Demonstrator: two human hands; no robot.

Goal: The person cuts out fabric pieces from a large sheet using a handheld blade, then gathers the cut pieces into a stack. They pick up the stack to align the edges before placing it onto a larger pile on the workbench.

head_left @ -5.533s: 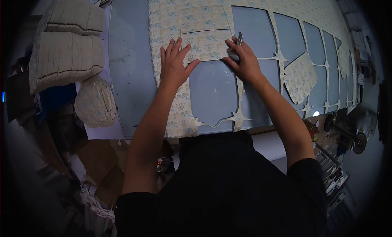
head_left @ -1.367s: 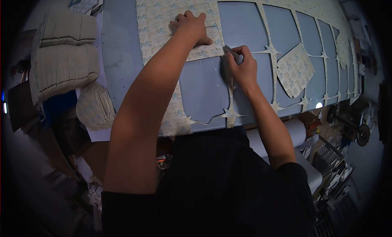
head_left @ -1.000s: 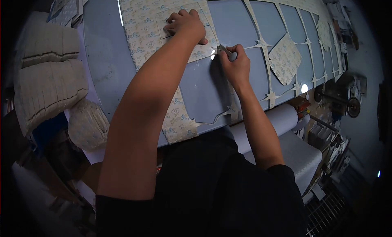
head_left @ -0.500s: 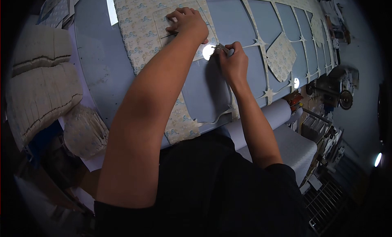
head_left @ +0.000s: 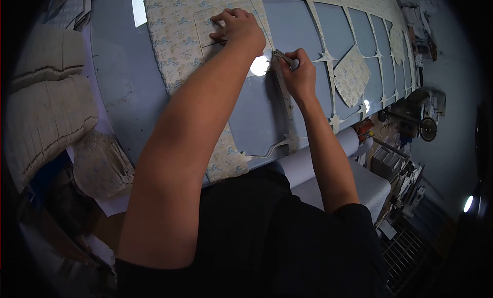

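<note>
My left hand (head_left: 240, 30) presses down, fingers apart, on what looks like a clear flat template (head_left: 205, 27) with thin dark edges. Beneath it lies patterned cream fabric (head_left: 177, 41) with small blue and beige motifs. My right hand (head_left: 299, 74) grips a slim grey knife (head_left: 287, 60) like a pen. Its tip is at the template's right edge, beside a narrow fabric strip; the blade is too small to make out. Further right, a loose cut fabric piece (head_left: 352, 77) rests across the openings of the cut-out fabric web (head_left: 325, 57).
The blue-grey table (head_left: 120, 67) runs under the fabric. Stacked fabric pieces (head_left: 59, 110) stand at left, with a bundle (head_left: 101, 162) below. A pale roll (head_left: 318, 157) lies along the near edge, and a machine with a wheel (head_left: 428, 128) stands at right.
My right hand has shifted slightly right, and the knife is now tilted with its tip farther up along the template's edge. My left hand stays pressed down. The view has shifted slightly.
</note>
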